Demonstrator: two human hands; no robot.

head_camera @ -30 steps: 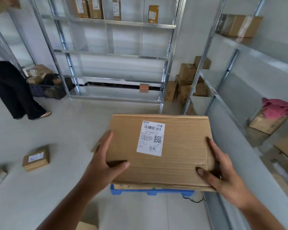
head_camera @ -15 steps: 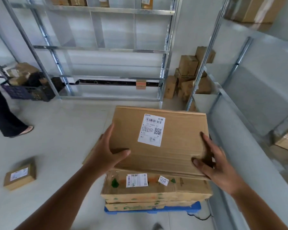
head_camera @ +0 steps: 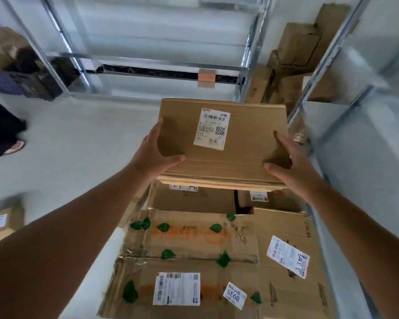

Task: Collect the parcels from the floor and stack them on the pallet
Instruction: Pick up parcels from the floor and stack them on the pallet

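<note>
The held parcel [head_camera: 224, 143] hides the far boxes of the stack [head_camera: 189, 238], whose pallet is out of sight, and the floor parcel [head_camera: 0, 224] at left is blurred and edge-cut

Flat brown cardboard parcel [head_camera: 224, 143] with a white barcode label [head_camera: 212, 128] on its top face, held level above the stack of parcels [head_camera: 194, 249]. Stack: worn brown cartons, one printed with green leaves, several bearing white labels. A further parcel [head_camera: 0, 224] lies on the floor [head_camera: 78, 146], far left.
</note>
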